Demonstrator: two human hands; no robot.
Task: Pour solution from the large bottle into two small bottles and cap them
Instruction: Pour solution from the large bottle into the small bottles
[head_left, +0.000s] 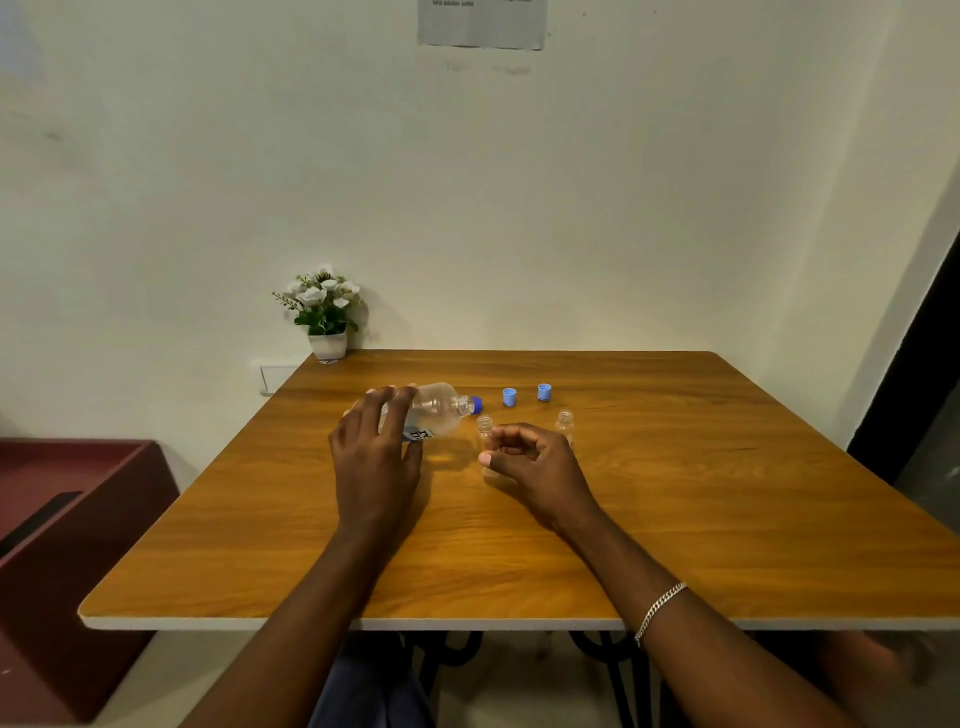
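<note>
My left hand (376, 457) grips the large clear bottle (436, 413), which is tilted almost level above the wooden table (727, 493). Its open threaded mouth points right, just above a small clear bottle (485, 427). My right hand (535, 467) curls around that small bottle, which stands on the table. A dark blue cap (477, 403) shows just behind the large bottle's mouth. The second small bottle (564, 422) stands open behind my right hand. Two light blue caps (509, 397) (544, 392) lie farther back.
A small pot of white flowers (324, 312) stands at the table's far left corner against the wall. A dark red cabinet (78, 519) sits left of the table. A paper sheet (482, 23) hangs on the wall.
</note>
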